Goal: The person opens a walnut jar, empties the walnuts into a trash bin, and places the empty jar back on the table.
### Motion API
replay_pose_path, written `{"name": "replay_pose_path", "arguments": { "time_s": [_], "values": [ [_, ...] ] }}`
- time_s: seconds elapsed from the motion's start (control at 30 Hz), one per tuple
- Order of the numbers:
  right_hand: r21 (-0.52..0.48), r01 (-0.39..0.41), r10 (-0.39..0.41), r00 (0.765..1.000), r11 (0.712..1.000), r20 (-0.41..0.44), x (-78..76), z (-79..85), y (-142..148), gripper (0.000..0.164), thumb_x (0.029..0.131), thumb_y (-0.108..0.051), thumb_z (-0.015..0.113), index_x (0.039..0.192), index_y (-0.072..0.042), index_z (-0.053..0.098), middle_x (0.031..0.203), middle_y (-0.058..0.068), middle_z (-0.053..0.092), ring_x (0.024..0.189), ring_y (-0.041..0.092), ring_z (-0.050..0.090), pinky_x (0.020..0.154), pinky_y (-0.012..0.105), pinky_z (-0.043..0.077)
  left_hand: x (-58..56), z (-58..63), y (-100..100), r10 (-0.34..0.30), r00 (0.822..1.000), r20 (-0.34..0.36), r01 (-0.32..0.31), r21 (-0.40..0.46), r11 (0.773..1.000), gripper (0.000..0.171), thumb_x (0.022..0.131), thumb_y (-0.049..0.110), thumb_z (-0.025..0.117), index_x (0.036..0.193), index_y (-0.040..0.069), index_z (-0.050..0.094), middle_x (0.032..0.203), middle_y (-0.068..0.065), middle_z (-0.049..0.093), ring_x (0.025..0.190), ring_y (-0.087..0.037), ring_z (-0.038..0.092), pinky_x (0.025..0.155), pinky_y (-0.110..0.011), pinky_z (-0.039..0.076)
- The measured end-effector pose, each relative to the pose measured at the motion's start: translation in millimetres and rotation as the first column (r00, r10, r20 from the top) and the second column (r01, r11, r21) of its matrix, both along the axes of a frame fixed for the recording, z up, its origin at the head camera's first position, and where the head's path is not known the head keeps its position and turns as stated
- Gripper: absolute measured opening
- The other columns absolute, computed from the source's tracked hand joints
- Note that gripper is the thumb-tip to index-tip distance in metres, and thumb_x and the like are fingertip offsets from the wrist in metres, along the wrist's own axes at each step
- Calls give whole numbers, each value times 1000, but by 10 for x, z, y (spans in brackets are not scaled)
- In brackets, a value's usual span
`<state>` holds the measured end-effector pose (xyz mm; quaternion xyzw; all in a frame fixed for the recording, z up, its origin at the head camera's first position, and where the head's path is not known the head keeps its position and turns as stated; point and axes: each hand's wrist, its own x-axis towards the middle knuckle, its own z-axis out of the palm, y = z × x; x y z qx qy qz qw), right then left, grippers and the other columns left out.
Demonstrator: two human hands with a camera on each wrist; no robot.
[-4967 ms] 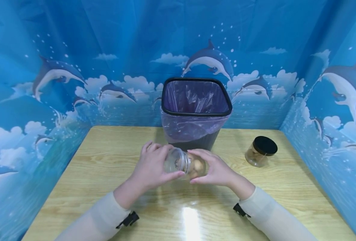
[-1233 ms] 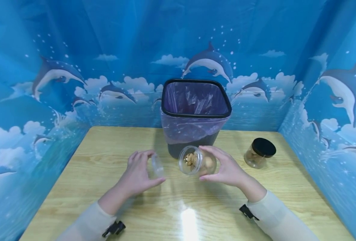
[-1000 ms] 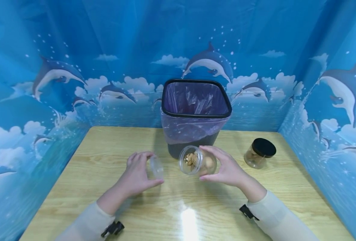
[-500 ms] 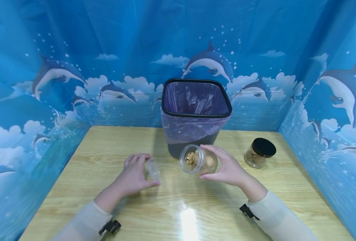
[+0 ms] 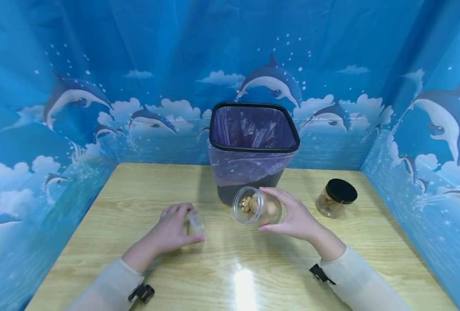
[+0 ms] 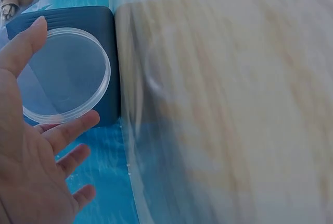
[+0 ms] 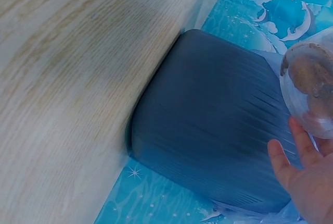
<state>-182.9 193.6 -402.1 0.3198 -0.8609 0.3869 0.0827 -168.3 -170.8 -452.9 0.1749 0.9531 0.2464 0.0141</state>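
Note:
Between thumb and fingers my left hand point(image 5: 172, 231) pinches a clear round lid point(image 5: 196, 224), low over the left half of the table. The left wrist view shows the lid point(image 6: 67, 75) nearly face-on, its ridged rim held by the thumb and a finger. My right hand point(image 5: 294, 216) grips an uncapped clear jar point(image 5: 266, 209) by its body, in front of the bin. The jar is tipped with its mouth to the left, and walnuts point(image 5: 248, 204) show inside. In the right wrist view the jar's base point(image 7: 312, 88) shows at the right edge.
A dark bin point(image 5: 230, 192) lined with a purple bag point(image 5: 249, 164) stands at the back of the wooden table point(image 5: 136, 185). A second clear jar point(image 5: 329, 205) with a black lid point(image 5: 341, 191) stands to the right. A dolphin-print curtain point(image 5: 156, 65) surrounds the table.
Five seconds ago both hands were together on the jar. The lid has since come off it, and my left hand has carried it left and lower. The right hand has shifted slightly right.

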Motion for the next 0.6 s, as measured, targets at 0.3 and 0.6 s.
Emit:
{"name": "replay_pose_path", "arguments": {
  "time_s": [0.3, 0.6],
  "values": [
    [1, 5, -5, 1000, 1000, -4, 3, -2, 22, 95, 65, -42, 94, 147, -22, 50, 146, 4, 53, 133, 32, 49, 106, 61, 38, -30, -98, -57, -31, 1000, -1, 31, -22, 999, 96, 73, 63, 80, 140, 3, 47, 142, -16, 52, 134, -40, 44, 116, -61, 18],
    [-6, 1, -1, 1000, 1000, 2, 13, 7, 36, 96, 65, -42, 94, 146, -16, 50, 146, 2, 52, 133, 29, 48, 107, 60, 38, -34, -111, -134, -52, 999, 7, 52, -14, 999, 95, 70, 66, 80, 138, 8, 50, 138, -9, 56, 131, -39, 47, 115, -61, 20]
  ]
}}
